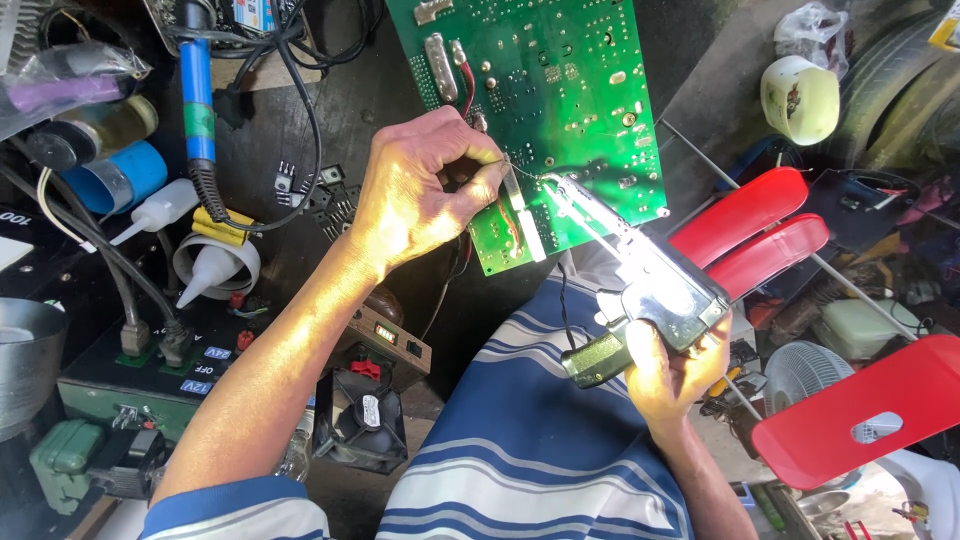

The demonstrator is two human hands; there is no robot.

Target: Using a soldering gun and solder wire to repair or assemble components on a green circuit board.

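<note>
Bench: cluttered dark repair bench [330,120], cables, small fan [360,415], power supply box [150,375] at left
Board: green circuit board [540,110] tilted over the lap, lower edge near the striped shirt [530,440]
Left hand: left hand [420,190] on the board's lower left edge, thumb and forefinger pressed together on what looks like thin solder wire [510,165]; too fine to be sure
Right hand: right hand [670,375] wrapped tight round the grip of a soldering gun [640,275], tip at the board just beside the left fingertips
Nearby: blue-handled soldering iron [197,90] lying at upper left, two white glue bottles [200,250], red pliers handles [750,225] right of the gun, red plastic seat [870,410]
Risk: hot tip very close to bare fingers, a slip could burn them; board is propped by hand only, so a wobble could bridge neighbouring joints; lingering heat could lift a pad
</note>
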